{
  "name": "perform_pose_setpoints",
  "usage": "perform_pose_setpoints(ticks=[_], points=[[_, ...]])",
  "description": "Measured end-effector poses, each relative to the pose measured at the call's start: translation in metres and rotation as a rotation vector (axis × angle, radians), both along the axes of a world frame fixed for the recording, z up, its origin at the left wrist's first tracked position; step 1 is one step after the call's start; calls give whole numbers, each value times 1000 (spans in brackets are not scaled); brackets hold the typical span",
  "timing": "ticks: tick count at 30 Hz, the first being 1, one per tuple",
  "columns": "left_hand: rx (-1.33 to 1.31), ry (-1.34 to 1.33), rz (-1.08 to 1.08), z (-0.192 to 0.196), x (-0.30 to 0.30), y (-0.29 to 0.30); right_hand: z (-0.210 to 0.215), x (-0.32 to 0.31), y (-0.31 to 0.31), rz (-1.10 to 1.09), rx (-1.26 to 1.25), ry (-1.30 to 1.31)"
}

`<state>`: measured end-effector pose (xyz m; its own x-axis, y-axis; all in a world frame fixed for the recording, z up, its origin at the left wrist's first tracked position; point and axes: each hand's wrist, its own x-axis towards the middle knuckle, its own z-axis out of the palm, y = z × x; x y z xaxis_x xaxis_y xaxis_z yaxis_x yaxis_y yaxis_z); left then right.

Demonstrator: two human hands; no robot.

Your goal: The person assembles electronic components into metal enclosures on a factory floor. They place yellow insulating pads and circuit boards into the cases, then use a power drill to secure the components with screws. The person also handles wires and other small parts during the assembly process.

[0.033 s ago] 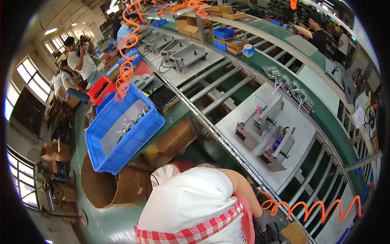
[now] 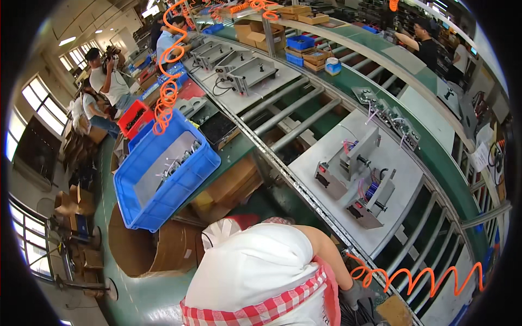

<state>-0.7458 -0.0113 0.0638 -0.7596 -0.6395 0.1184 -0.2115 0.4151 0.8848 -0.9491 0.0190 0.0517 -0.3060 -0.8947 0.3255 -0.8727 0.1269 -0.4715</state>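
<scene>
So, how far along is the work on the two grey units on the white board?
Looks done: both grey units stand on the white board, wires attached. In hand: the gloved right hand is down by the orange coiled hose, grip hidden. Left: metal parts lie in the blue crate.

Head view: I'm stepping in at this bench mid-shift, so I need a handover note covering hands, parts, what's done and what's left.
Left hand: out of view.
Right hand: low by the bench edge, next to the orange coiled hose; grip unclear.
Parts: two grey wired units stand on the white pallet on the roller line. The blue bin to the left holds a few metal pieces.
Done: both units are on the pallet.
Left: wires are exposed on both; anything further cannot be told.
</scene>
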Motion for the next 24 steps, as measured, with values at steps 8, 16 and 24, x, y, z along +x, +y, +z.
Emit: perform_pose_setpoints(ticks=[8, 16, 24], points=[[169, -36, -238, 50, 55, 11, 65, 17, 5, 166, -80, -627], [149, -456, -305, -20, 190, -19, 207, -62, 46, 400, -819, -1917], [219, -720, -121, -81, 325, -33, 292, 84, 56, 135, -1060, -825]])
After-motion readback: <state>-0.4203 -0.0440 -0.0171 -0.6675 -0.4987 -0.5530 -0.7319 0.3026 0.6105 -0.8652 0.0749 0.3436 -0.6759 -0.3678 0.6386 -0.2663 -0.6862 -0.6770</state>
